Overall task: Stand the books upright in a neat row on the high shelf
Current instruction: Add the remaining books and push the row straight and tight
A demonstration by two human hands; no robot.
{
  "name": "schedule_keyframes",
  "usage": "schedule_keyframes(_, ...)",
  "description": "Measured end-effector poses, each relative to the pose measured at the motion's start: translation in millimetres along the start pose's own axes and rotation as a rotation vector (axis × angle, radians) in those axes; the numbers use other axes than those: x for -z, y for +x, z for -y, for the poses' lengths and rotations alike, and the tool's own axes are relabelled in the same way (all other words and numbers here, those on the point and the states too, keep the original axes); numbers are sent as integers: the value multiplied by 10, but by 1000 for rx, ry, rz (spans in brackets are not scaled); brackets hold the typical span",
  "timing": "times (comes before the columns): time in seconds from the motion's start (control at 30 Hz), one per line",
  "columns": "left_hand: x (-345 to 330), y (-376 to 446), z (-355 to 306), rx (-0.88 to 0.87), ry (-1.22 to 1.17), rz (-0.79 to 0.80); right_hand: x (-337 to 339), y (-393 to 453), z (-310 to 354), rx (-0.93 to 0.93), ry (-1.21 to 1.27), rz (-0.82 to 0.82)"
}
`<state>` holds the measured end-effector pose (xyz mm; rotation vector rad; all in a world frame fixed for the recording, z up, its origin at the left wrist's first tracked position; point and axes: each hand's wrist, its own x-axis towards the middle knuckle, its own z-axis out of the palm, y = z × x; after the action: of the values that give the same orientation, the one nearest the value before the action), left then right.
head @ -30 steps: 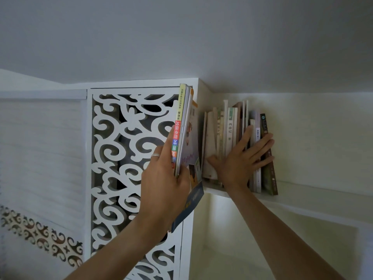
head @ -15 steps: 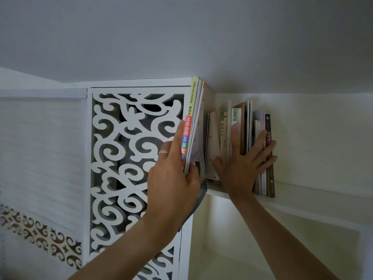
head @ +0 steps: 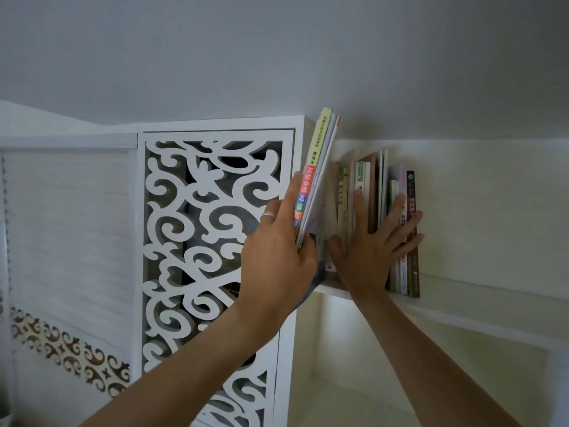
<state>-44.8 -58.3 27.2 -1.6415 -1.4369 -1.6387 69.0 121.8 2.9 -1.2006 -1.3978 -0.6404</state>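
From my head camera: my left hand [head: 277, 263] grips a few thin books [head: 317, 180], fingers along the colourful spine, thumb curled behind, tilted just left of the shelf opening. My right hand [head: 366, 251] presses spread, straight fingers against the row of books [head: 372, 192] upright on the high shelf [head: 480, 291].

the left hand [head: 277, 263] now brings its thin books [head: 317, 177] higher and closer to the row of books [head: 381, 211] — their tops reach nearly the ceiling. the right hand [head: 366, 251] sits a bit more left on the row — the books under it stand straighter than before.
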Motion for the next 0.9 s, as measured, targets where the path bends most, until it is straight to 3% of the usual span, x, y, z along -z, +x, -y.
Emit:
schedule_keyframes(0.43,-45,184,241,70,11,-15,-8,-11,-36,38,-21,27)
schedule_keyframes(0.67,162,161,202,33,24,-20,-54,-43,-69,312,-113,17)
schedule_keyframes(0.9,299,127,125,28,72,-3,-109,-37,-85,465,-156,-34)
